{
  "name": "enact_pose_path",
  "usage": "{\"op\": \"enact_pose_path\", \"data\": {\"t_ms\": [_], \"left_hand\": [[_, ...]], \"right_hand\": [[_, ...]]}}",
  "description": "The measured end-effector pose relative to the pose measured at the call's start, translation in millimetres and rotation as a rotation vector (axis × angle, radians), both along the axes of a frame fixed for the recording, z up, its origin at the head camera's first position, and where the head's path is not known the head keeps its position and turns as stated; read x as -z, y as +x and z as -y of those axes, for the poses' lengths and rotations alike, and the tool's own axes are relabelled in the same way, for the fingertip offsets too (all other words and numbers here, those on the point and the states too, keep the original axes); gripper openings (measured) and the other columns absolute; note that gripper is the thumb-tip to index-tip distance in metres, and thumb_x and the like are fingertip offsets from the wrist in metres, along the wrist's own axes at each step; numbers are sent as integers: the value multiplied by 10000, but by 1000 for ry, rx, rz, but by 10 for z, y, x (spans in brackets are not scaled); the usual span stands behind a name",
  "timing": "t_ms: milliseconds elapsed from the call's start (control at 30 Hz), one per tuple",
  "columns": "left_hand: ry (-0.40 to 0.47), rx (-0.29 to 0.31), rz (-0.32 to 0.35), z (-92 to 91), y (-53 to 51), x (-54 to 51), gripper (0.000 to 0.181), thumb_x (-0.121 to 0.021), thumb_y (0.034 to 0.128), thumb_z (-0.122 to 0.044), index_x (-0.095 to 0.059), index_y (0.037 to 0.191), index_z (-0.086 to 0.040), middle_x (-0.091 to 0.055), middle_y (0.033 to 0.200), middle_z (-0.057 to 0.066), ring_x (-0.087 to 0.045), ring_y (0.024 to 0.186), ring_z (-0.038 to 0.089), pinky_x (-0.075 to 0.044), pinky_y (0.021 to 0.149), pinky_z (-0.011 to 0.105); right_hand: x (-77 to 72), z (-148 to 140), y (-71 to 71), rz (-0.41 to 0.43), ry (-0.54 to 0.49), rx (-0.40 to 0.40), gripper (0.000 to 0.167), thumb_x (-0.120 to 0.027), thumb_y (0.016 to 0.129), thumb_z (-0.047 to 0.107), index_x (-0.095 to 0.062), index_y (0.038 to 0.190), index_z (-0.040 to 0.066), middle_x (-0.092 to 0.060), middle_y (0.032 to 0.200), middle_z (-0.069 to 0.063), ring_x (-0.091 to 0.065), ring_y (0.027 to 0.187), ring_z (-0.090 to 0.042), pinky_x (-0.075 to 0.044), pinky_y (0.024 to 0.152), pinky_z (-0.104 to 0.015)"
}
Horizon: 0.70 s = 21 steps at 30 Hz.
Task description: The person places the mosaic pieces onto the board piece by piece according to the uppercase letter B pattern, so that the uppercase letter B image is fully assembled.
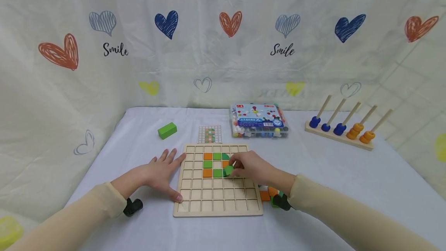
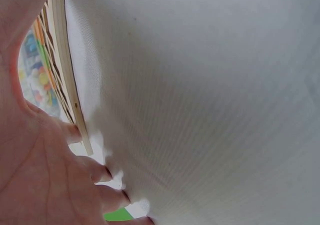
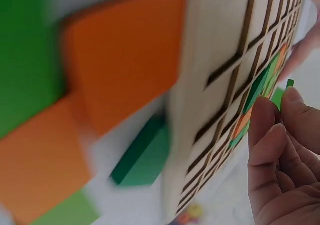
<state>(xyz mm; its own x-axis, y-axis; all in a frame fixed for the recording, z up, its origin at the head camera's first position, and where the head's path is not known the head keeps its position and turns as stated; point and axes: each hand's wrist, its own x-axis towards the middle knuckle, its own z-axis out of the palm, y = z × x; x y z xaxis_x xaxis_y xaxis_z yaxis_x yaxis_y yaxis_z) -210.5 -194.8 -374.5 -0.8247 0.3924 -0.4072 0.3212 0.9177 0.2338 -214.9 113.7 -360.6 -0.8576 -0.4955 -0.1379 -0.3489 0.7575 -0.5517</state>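
Note:
A wooden grid board (image 1: pixel 223 195) lies flat on the white table, with orange and green tiles set in its upper middle cells. My right hand (image 1: pixel 251 167) pinches a small green tile (image 1: pixel 228 170) between thumb and fingertips, over the right side of that tile group. Seen from the right wrist, the pinched tile (image 3: pixel 278 98) stands tilted above the board; whether it touches a cell, I cannot tell. With fingers spread, my left hand (image 1: pixel 156 175) rests at the board's left edge, thumb and index finger against the rim. From the left wrist, the palm (image 2: pixel 40 170) faces the board's side.
Loose orange tiles (image 1: pixel 265 196) and green ones lie by the board's right edge, partly under my right wrist. Behind the board are a printed pattern card (image 1: pixel 210 134), a green block (image 1: pixel 167 130) and a clear box (image 1: pixel 259 121). A pegged bead stand (image 1: pixel 339 136) is at back right.

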Motion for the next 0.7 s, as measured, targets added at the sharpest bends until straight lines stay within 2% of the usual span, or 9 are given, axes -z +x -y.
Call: {"op": "enact_pose_path", "data": {"t_ms": [300,467,700], "left_hand": [[4,-3,4,11,-7,20,1373,-835,649,-727,-136,1647,-94,-64,1698,282,-8,1556,543,-143,1166,775],[3,-2,4,10,-2,9,1374,-837,647,-727,-138,1647,-95,-67,1697,284,-13,1555,544,-150,1165,775],[11,0,-2,13,3,-1,1372,-845,646,-716,-139,1647,-97,-67,1697,284,-10,1554,545,-148,1164,775]], "right_hand": [[2,401,125,1,6,-145,170,-737,927,69,-717,1094,45,-707,846,14,-593,755,-76,-535,731,-244],[12,530,159,4,41,-130,150,-758,924,107,-723,1056,46,-679,798,28,-577,719,-71,-511,685,-222],[53,634,201,-70,98,-110,162,-784,907,142,-746,1034,49,-659,745,41,-547,651,-41,-492,641,-196]]}}
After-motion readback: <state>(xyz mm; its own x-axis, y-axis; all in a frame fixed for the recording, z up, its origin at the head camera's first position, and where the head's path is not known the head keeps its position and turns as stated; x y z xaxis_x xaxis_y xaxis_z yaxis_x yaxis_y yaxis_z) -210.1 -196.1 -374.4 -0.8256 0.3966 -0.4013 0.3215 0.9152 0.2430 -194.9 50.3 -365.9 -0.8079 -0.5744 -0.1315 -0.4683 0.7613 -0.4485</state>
